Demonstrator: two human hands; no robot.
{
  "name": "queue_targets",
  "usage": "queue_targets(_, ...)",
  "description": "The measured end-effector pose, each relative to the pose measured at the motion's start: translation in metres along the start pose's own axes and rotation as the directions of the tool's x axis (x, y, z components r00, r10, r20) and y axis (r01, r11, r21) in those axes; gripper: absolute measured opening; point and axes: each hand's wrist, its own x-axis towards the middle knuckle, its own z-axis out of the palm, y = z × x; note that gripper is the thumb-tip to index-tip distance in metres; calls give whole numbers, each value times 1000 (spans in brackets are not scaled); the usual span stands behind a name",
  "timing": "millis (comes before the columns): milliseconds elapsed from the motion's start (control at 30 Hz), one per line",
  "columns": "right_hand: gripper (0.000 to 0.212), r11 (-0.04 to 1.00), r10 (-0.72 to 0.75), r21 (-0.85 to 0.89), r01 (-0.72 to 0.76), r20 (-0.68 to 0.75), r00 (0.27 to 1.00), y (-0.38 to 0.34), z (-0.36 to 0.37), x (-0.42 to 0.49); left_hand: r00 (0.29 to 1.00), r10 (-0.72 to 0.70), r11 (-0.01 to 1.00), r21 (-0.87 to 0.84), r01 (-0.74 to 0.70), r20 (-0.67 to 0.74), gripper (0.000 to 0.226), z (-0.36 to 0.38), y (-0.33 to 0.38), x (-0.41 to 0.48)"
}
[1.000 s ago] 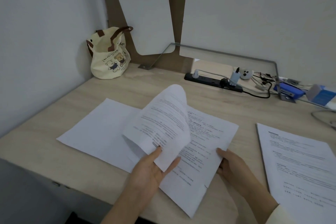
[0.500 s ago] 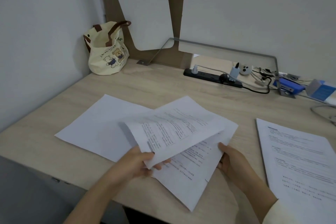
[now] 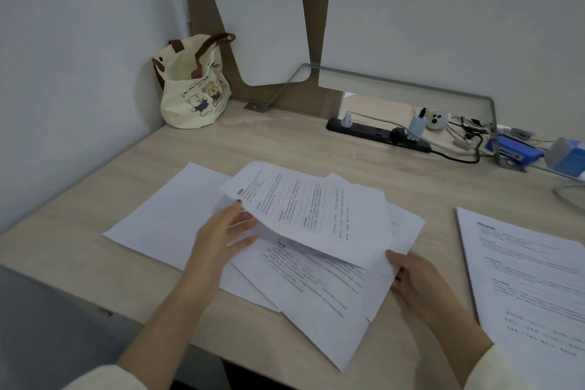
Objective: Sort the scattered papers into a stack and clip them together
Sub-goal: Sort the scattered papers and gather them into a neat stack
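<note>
Head view: left hand (image 3: 226, 233) has fairly straight, spread fingers. The tips are slid under the left edge of the top printed sheet (image 3: 316, 215), propping it up off the pile. The hand is blurred and shows no clear pinch.

Right hand (image 3: 414, 279) pinches the right edge of the loose pile (image 3: 316, 291), thumb on top and fingers curled underneath.

The pile is printed pages, fanned and skewed, at desk (image 3: 285, 142) centre near the front edge. It overlaps a blank sheet (image 3: 167, 215) lying flat to its left.

A separate printed page (image 3: 531, 279) lies flat well to the right, apart from the pile.

At the back: bear-print tote bag (image 3: 193, 92) in the left corner, black power strip (image 3: 376, 133) with plugs and cables, blue object (image 3: 512, 152) far right.
</note>
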Motion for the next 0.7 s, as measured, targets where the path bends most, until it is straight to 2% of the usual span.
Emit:
queue_targets(100,29,997,8,-70,-8,-5,1000,0,2,-1,993,-62,994,90,53,103,24,35,-13,1)
queue_targets(167,29,994,21,-106,-19,20,1000,-1,3,-3,985,-109,992,75,100,136,25,54,-19,7)
queue_targets(233,28,994,24,-109,-20,34,999,-1,3,-3,986,-111,993,50,105,127,34,65,-25,14)
queue_targets(333,25,999,38,-16,-38,18,999,-2,0,-4,991,-91,991,109,80,98,42,64,-24,21)
queue_targets(400,23,997,49,55,-48,-11,999,-4,-1,-2,983,-87,984,168,60,160,38,54,-14,21)
queue_targets(533,22,994,70,-76,-76,-78,994,-10,-5,2,924,-175,946,319,62,339,33,15,9,17)
queue_targets(633,26,991,129,34,-131,55,990,-10,-7,3,928,-223,856,515,40,297,24,-2,16,16)
queue_targets(700,23,992,120,35,-124,86,989,-12,-5,1,950,-180,826,564,5,256,18,-1,12,18)
